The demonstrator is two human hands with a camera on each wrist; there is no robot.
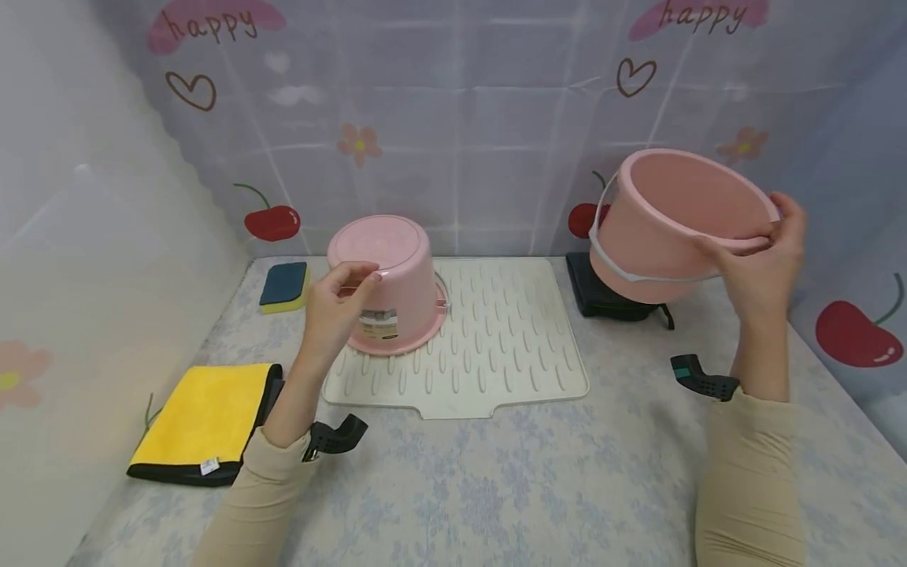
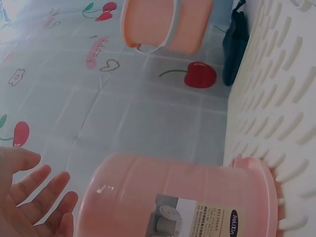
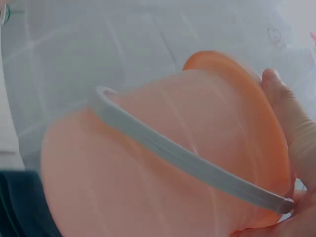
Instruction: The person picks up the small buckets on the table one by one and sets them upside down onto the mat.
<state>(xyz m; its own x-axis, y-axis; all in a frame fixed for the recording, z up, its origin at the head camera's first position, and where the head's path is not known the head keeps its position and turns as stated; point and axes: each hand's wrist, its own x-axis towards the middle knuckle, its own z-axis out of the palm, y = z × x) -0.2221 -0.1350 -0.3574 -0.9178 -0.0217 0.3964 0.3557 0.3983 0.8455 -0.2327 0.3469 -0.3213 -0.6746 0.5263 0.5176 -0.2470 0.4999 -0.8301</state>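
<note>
A pink bucket (image 1: pixel 397 276) stands upside down on the left part of the white drying mat (image 1: pixel 510 331), its label facing front. My left hand (image 1: pixel 342 303) is beside its upper left side; in the left wrist view that hand (image 2: pixel 37 197) has loosely bent fingers with nothing between them. On the right, my right hand (image 1: pixel 765 256) grips the rim of a second pink bucket (image 1: pixel 645 252), thumb outside and fingers over the edge. This bucket (image 3: pixel 148 163) is tilted, mouth up, with its pale handle (image 3: pixel 187 163) hanging across its side.
Behind the held bucket lies a dark folded pouch (image 1: pixel 591 291) with a strap. A blue and yellow sponge (image 1: pixel 283 286) sits at the back left, and a folded yellow cloth (image 1: pixel 205 409) with black edging lies left of my left forearm. A printed curtain (image 1: pixel 453 118) hangs along the back.
</note>
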